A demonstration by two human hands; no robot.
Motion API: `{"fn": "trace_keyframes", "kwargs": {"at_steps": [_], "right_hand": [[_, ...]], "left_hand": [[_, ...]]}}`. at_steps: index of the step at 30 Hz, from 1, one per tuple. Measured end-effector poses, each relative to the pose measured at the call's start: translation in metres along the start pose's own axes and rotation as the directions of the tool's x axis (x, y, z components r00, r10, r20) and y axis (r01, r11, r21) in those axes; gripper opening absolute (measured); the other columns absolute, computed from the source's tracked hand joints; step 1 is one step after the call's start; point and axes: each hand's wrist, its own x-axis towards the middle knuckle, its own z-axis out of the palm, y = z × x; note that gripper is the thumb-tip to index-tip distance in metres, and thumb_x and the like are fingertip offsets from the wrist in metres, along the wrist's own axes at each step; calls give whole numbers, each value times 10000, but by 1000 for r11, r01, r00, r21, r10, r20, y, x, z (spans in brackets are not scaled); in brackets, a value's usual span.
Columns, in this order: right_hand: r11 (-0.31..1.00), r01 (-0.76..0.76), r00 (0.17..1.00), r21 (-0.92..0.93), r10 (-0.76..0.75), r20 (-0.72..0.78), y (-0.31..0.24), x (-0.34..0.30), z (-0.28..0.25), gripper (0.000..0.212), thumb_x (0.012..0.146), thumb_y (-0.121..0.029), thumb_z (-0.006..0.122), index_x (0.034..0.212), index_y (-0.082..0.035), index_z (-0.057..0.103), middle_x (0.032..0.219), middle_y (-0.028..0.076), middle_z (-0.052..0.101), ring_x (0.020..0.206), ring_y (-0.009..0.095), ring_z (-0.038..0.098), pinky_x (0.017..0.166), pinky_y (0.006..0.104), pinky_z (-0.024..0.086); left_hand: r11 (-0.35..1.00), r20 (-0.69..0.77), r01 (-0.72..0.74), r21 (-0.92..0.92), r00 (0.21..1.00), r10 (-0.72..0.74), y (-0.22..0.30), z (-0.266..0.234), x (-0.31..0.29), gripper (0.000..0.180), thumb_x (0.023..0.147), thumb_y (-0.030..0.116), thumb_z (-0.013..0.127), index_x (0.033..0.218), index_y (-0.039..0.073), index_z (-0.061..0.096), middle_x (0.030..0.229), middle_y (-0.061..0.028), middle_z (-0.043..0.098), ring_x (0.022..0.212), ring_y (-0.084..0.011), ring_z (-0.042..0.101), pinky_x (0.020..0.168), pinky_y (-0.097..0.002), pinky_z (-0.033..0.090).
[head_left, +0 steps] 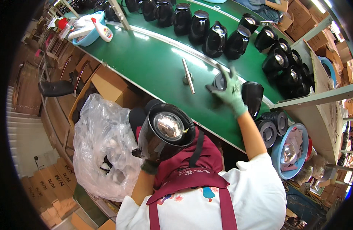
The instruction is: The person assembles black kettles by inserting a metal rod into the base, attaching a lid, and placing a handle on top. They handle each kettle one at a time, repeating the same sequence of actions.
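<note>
Over the lap, against a maroon apron (211,159): one black vessel (161,143), mouth tipped up toward the camera, with a silvery domed liner (169,125) inside the rim. Grasped from below, at the lower side, by the gloved left hand (149,166), fingers mostly hidden.

On the green work surface (157,61): one round dark cap (220,81), just under the gloved right hand (233,94), fingers spread about it; cannot tell whether grasping or released. To the left of the cap, one metal bar (188,73) across a small round metal piece. Beside the right wrist, one more black vessel (252,97), contents too dark to tell.

Along the far side: a row of black jugs (199,27), mostly upright, insides hidden. At the far right: a cluster of black open-mouthed vessels (279,61), several with silvery liners showing inside.

Near the right elbow: ridged round black lids (268,133), grouped together; next to these, one light-blue basin (276,155), holding pinkish paper pieces and one shiny rounded object.

At the upper left: one light-blue basin (88,39), holding whitish material; at its side, a white bottle (103,31) with red top.

To the left of the lap: one large clear plastic bag (92,138), with white items and a black piece inside. Behind it, an open brown carton (107,87), interior mostly hidden.
</note>
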Motion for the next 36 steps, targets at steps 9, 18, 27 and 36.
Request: {"fn": "trace_keyframes", "kwargs": {"at_steps": [9,18,27,36], "right_hand": [[924,-208,974,-321,163,-159,95,8,65,1072,683,-614,863,1605,-378,369,1576,247,361,1383,502,400,1106,630,379],[493,30,909,869,-376,181,-103,-79,17,1041,788,-526,718,1607,-12,329,1674,237,250,1549,383,253,1249,479,211],[506,107,871,856,-463,165,-121,-91,18,989,817,-517,700,1603,-30,350,1663,278,218,1535,436,248,1244,504,205],[262,-184,863,947,-418,283,-117,-84,16,979,979,-510,643,1651,-7,139,1692,182,203,1570,293,199,1267,422,153]], "left_hand": [[912,11,180,-368,982,-189,-23,-63,-41,592,1100,344,403,1615,73,292,1633,-156,351,1482,-327,387,1247,-500,301],[877,170,274,-396,960,-224,-30,-86,-45,617,1105,379,363,1636,84,255,1677,-157,292,1516,-329,346,1275,-517,263],[564,127,293,-772,941,-315,-51,-103,-52,695,1060,346,502,1627,29,256,1685,-198,245,1552,-313,267,1288,-464,212],[967,193,-154,203,974,115,79,-13,-3,606,952,315,658,1465,23,521,1473,-219,530,1340,-321,540,1159,-447,418]]}}
